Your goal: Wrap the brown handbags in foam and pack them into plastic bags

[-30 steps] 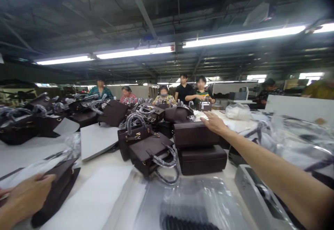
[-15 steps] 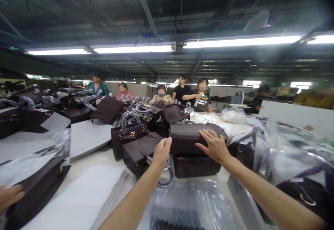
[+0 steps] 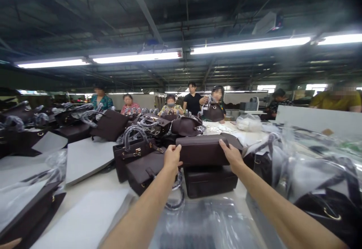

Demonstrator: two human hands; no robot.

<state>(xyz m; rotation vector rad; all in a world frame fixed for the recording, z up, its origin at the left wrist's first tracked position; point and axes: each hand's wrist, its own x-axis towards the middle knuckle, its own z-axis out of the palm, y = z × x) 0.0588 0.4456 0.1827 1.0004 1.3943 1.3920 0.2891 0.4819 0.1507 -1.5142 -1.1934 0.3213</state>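
Both my hands hold a dark brown handbag (image 3: 202, 151), with its flat base turned towards me. My left hand (image 3: 172, 159) grips its left end, thumb on top. On its right end my right hand (image 3: 231, 154) is closed, thumb against the near face. Another dark brown handbag (image 3: 210, 183) lies directly below it on the table. Left of my left hand lies a handbag on its side (image 3: 143, 168), and behind that an upright handbag (image 3: 135, 149) has plastic-wrapped handles and gold hardware. A wrapped handle loop (image 3: 175, 203) hangs beneath my left wrist.
Clear plastic bags (image 3: 203, 222) lie on the table in front of me. White sheets (image 3: 87, 158) and piled handbags (image 3: 109, 124) fill the left. Plastic-covered bags (image 3: 319, 203) stand at right. Across the table several people work; one person (image 3: 219, 98) holds up a handbag (image 3: 214, 112).
My right hand has gone from lying spread on the handbag to gripping its right end. The person opposite now holds up a handbag. A co-worker's hand at lower left has dropped lower.
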